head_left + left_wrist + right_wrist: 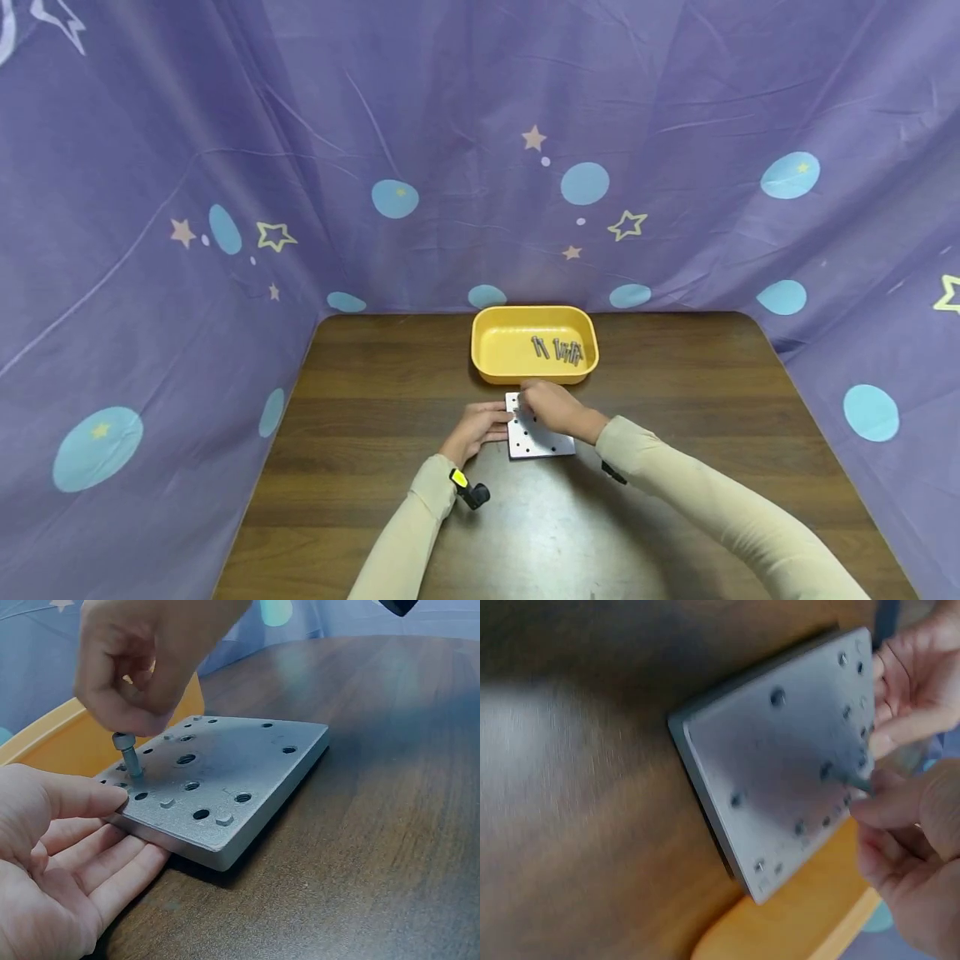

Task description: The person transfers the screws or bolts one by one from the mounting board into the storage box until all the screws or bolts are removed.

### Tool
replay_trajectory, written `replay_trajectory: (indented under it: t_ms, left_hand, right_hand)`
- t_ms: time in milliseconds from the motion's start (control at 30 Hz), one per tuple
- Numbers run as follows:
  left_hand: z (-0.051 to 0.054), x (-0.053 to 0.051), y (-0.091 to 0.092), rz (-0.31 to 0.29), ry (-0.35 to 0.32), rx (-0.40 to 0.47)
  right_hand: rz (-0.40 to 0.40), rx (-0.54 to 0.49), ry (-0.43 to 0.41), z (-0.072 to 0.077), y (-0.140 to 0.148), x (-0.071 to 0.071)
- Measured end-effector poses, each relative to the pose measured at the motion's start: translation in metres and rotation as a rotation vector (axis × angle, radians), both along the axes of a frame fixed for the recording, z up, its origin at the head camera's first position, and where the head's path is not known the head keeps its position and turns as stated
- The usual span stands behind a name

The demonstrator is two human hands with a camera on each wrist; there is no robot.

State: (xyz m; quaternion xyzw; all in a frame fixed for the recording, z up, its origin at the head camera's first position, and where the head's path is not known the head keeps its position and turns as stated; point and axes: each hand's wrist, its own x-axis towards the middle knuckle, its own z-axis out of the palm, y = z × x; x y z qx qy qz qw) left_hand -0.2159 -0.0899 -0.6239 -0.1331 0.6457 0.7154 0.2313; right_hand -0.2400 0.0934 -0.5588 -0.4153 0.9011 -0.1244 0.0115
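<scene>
A flat grey metal plate (538, 442) with several holes lies on the table, just in front of the yellow bin. My left hand (478, 427) holds its left edge, thumb (101, 796) on top and the other fingers along and under the side. Over the plate's far left part is my right hand (557, 407). Its thumb and fingertips pinch the head of a bolt (130, 756), as both wrist views show. The bolt stands nearly upright, slightly tilted, its lower end at a hole; whether it has entered the hole is hard to tell.
Right behind the plate stands the yellow bin (486, 367), with several loose bolts (558, 348) in its right half. A purple printed curtain (480, 100) hangs around the back and sides of the wooden table (360, 367).
</scene>
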Motion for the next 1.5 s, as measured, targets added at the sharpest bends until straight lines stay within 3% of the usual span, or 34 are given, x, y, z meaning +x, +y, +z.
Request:
replay_trajectory:
  t_ms: [133, 300, 533, 733, 900, 1167, 1400, 1500]
  left_hand:
    - [0.001, 0.0, -0.002, -0.004, 0.006, -0.011]
    - [0.001, 0.001, -0.001, -0.001, 0.006, -0.016]
    - [0.0, 0.002, 0.001, -0.009, 0.002, -0.018]
    - [0.0, 0.001, 0.001, -0.012, 0.011, -0.02]
    - [-0.001, 0.001, 0.001, -0.01, 0.003, -0.021]
    - [-0.001, 0.002, 0.002, -0.01, 0.01, -0.012]
    - [0.0, 0.002, 0.002, -0.016, 0.02, -0.014]
    - [0.0, 0.003, 0.002, -0.014, 0.019, -0.017]
  right_hand:
    - [-0.087, -0.015, -0.09, 0.003, -0.002, -0.003]
    - [-0.197, 0.015, -0.138, 0.0, -0.009, -0.003]
    - [-0.158, 0.03, -0.136, 0.005, -0.01, 0.0]
    - [-0.248, 0.018, -0.132, 0.005, -0.01, 0.001]
    - [-0.202, -0.01, -0.106, -0.001, -0.009, 0.0]
    - [0.025, 0.023, -0.052, 0.003, -0.004, -0.004]
    - [-0.104, 0.013, -0.079, 0.001, -0.006, 0.0]
    - [-0.096, 0.015, -0.037, -0.001, -0.008, 0.003]
